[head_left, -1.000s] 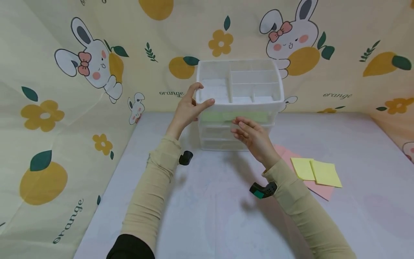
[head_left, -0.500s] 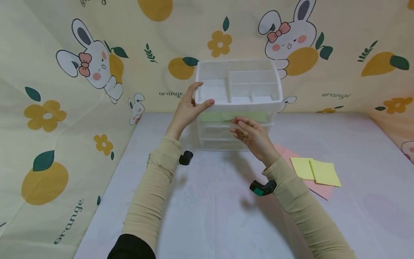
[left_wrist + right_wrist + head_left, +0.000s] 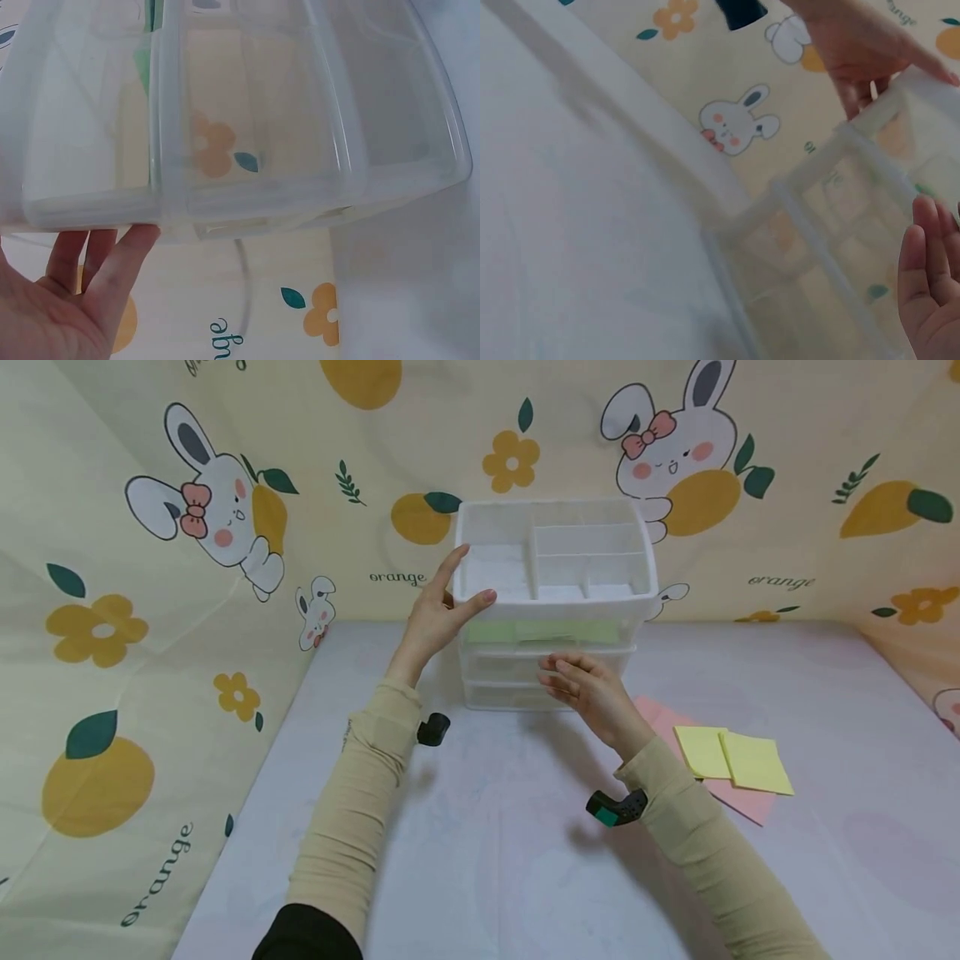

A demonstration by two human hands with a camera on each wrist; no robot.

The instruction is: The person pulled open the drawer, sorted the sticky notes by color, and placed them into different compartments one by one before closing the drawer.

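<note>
Slightly lowered, the loose-fingered right hand (image 3: 594,693) hides part of the drawer box (image 3: 555,608) near the tabletop's (image 3: 487,843) back edge, the left hand (image 3: 437,617) grips that box's left corner, and yellow notes (image 3: 757,762) lie rightward.

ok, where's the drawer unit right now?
Head view: the white drawer unit stands toward the back of the table, just right of centre, with the left hand at its left side and yellow notes nearer, to its right.
</note>
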